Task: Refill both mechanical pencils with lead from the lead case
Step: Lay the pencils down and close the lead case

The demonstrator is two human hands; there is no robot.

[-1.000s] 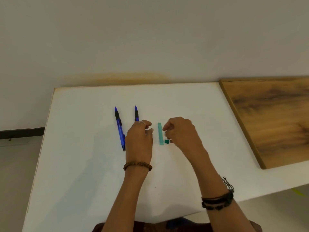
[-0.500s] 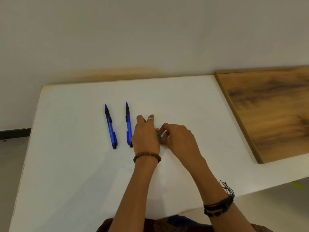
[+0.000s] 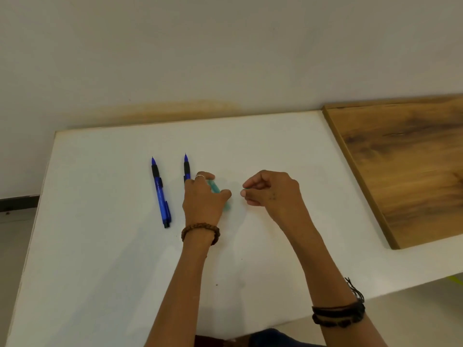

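Two blue mechanical pencils with black grips lie side by side on the white table [image 3: 105,246], tips pointing away. The left pencil [image 3: 160,194] is fully visible. My left hand [image 3: 203,201] covers the lower half of the right pencil [image 3: 186,166]. That hand holds the slim teal lead case [image 3: 216,188] between thumb and fingers, tilted just above the table. My right hand [image 3: 273,191] is a little to the right, fingertips pinched on a small teal piece [image 3: 247,188] that looks like the case's cap.
A wooden board [image 3: 406,166] lies on the table's right side, its edge close to my right hand. A plain wall rises behind the table. The table's left and front edges drop to the floor.
The case and small cap lay on the table a second ago. Both hands closed on them, and now the left hand has the case and the right hand has pulled away rightward with the small piece.
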